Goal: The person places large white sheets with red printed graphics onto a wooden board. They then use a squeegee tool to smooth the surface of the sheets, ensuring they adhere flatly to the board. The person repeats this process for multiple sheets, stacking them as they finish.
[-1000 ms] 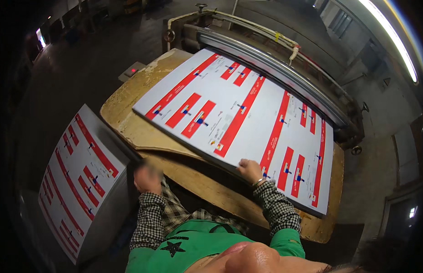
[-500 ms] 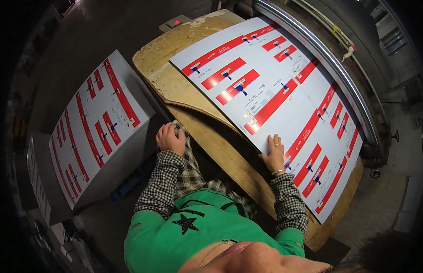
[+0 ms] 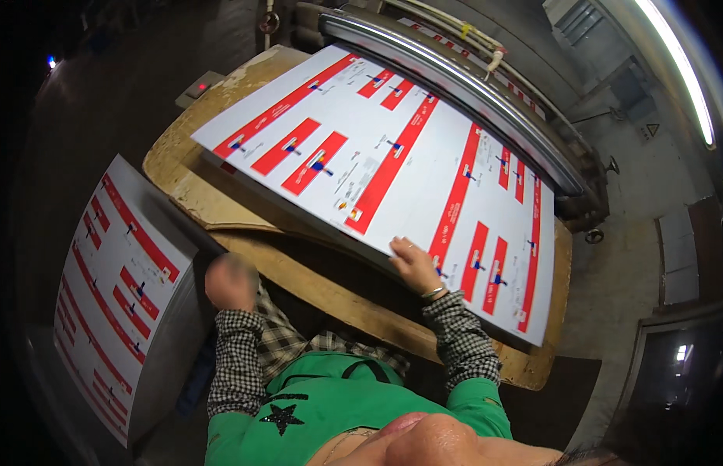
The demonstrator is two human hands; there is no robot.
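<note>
My right hand [image 3: 414, 264] rests over the near edge of a large white printed sheet [image 3: 412, 177] with red bars and small blue figures. Its fingers are stretched out on the sheet's surface; the thumb is hard to see. The sheet slopes up from a worn wooden table [image 3: 245, 210], and its far edge runs under a shiny metal roller [image 3: 454, 89]. Below its near-left corner, a bit of another red-printed sheet shows. My left hand [image 3: 231, 281] is blurred, between the table's near-left edge and a tall stack of similar printed sheets [image 3: 116, 264]. Its fingers cannot be made out.
Beyond the roller, pale rails [image 3: 447, 27] cross the machine, with more printed sheet visible behind. A small box with a red light [image 3: 202, 87] sits at the table's far left corner. Handwheels [image 3: 594, 235] stick out at the machine's right. A dark-glass panel [image 3: 676, 365] stands at lower right.
The view has swung to the right. The top sheet reaches farther under the roller, and its near-left corner stands off the sheet below. My right hand remains at its near edge; my left hand has blurred.
</note>
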